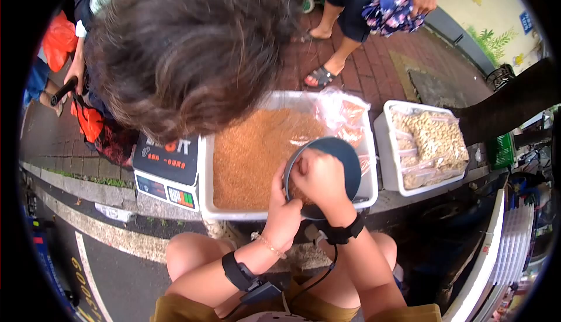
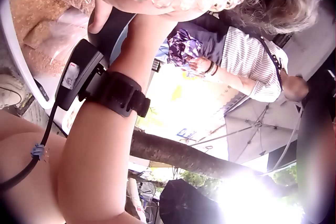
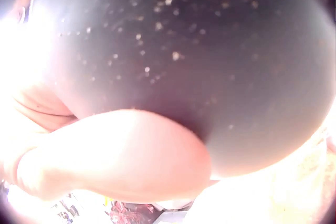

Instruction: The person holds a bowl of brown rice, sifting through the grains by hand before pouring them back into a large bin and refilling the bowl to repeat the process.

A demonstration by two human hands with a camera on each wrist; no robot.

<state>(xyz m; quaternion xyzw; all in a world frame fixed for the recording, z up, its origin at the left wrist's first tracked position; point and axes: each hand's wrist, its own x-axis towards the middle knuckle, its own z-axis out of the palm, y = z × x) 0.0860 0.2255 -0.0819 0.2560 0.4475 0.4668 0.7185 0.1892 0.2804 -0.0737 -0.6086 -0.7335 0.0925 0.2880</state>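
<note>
Bowl (image 1: 345,152) rim clasped by left grip (image 1: 284,204); right grip (image 1: 318,179) curled inside, hold unclear.

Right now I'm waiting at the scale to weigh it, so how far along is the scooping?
Done: specks of grain stick to the dark bowl, so it has likely been dipped. In hand: the left hand and right hand both grip the bowl over the white bin full of it. Left: the bowl has not reached the scale beside the bin.
</note>
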